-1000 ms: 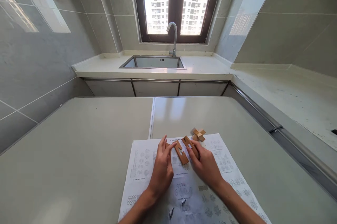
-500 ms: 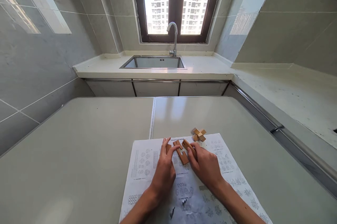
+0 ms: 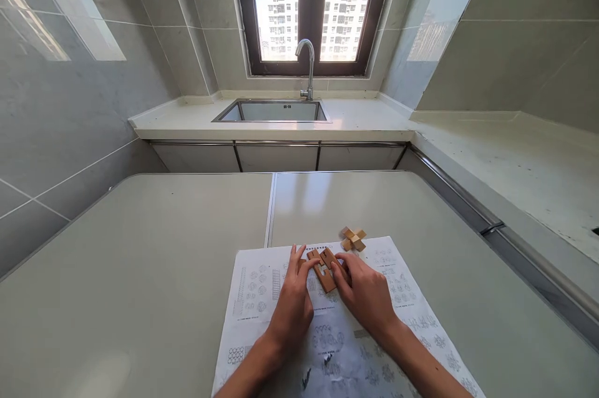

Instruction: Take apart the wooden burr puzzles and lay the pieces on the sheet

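Observation:
Two flat brown wooden puzzle pieces (image 3: 324, 268) with cut-out slots lie side by side on a printed instruction sheet (image 3: 262, 286). My left hand (image 3: 292, 301) rests on the sheet with its fingers stretched out, the fingertips touching the left piece. My right hand (image 3: 365, 295) lies on the right piece and presses it against the other, fingers bent over it. A small assembled light-wood cross puzzle (image 3: 353, 239) sits just beyond the sheet's far edge, apart from both hands.
The sheet lies on a pale grey table (image 3: 140, 273) with a seam down its middle. Beyond the table a counter holds a steel sink (image 3: 274, 111) and a tap (image 3: 309, 67) under a window. A second counter (image 3: 515, 161) runs along the right.
My right hand has slid the right wooden piece leftward until it lies against the left one. Both hands have moved slightly forward on the sheet.

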Demonstrator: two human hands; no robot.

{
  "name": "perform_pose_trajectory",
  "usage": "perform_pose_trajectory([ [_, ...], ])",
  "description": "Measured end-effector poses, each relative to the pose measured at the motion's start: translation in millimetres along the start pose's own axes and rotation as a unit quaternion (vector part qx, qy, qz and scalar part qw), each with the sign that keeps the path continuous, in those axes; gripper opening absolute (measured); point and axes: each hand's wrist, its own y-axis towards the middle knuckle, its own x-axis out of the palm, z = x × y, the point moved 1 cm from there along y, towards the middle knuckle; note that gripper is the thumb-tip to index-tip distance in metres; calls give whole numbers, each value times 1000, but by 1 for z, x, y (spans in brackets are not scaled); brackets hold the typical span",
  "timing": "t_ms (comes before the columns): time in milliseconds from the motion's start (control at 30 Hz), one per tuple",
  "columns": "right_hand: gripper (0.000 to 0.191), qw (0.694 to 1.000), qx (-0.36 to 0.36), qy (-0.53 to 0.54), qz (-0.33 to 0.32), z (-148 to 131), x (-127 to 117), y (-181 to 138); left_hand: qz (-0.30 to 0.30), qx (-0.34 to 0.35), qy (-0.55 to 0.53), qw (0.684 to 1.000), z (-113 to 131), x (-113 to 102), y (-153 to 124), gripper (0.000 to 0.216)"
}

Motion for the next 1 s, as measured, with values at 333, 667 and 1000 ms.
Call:
perform_pose_trajectory([
  [333,29,999,-21,33,-26,-4,-4,2,-10,39,71,997,13,-2,0,47],
  [667,32,988,-47,124,-78,-10,-6,2,-29,86,145,985,7,-16,7,71],
  [1000,29,984,-6,159,-78,-9,-8,3,-10,64,163,985,2,-28,11,53],
])
